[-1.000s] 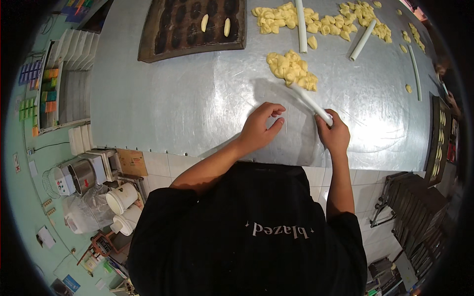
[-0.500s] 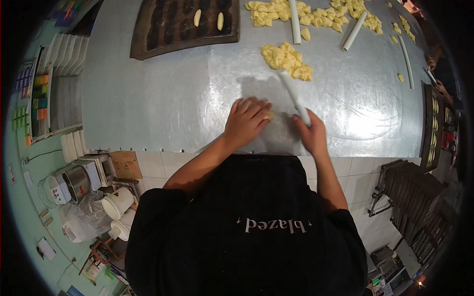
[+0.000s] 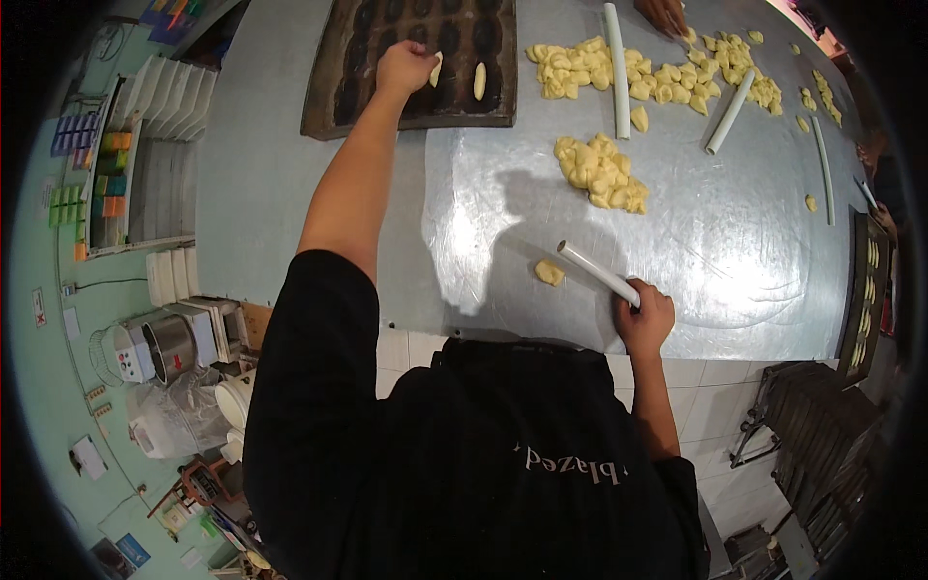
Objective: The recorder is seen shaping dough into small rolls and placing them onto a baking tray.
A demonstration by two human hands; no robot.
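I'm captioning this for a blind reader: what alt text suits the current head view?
The person's left hand reaches over a dark molded tray, right at a slim dough piece. The right hand holds a white tube by one end, near a small dough lump on a metal table.

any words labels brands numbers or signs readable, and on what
Black shirt: white lettering, upside down in this view, not copied out here.
Steel mixer bowl: a red arrow.
White wall sign: red mark, otherwise too small to read.
Blue wall poster: too small to read.

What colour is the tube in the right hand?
The tube is white; the head view shows it best.
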